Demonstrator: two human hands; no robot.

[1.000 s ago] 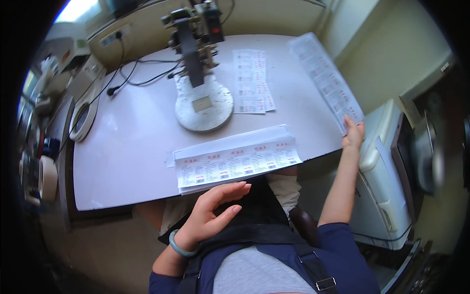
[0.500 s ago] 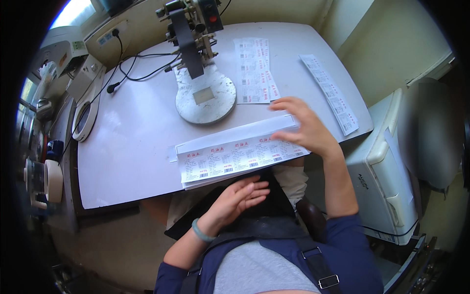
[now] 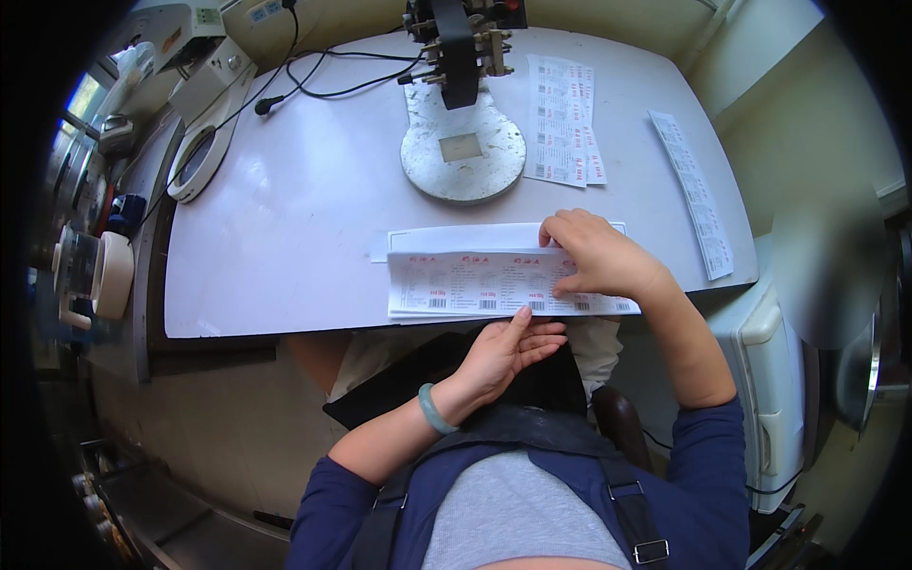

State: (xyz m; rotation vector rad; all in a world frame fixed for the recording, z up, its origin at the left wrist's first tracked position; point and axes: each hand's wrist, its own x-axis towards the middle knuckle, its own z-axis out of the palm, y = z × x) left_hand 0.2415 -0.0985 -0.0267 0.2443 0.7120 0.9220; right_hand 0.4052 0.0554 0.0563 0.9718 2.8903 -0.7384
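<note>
A stack of printed label sheets (image 3: 456, 285), white with red and black print, lies along the table's front edge. Behind it, partly covered, is a white strip of paper (image 3: 475, 236). My right hand (image 3: 603, 255) rests over the stack's right part, fingers bent on the white strip and thumb apart on the labels. Just below the table edge is my left hand (image 3: 508, 356), palm up with fingers stretched out. Its thumb tip touches the front edge of the stack. A pale green bangle (image 3: 433, 410) circles my left wrist.
A stamping machine with a round metal base (image 3: 463, 180) stands behind the stack. More label sheets (image 3: 560, 119) lie to its right, and a long label strip (image 3: 692, 195) near the table's right edge. A black cable (image 3: 347, 93) runs at the back left. A white appliance (image 3: 760, 370) stands at right.
My right hand has come down onto the label sheets, its fingers more bent. My left hand has risen to the stack's front edge. The whole view has shifted, the table now sitting higher.
</note>
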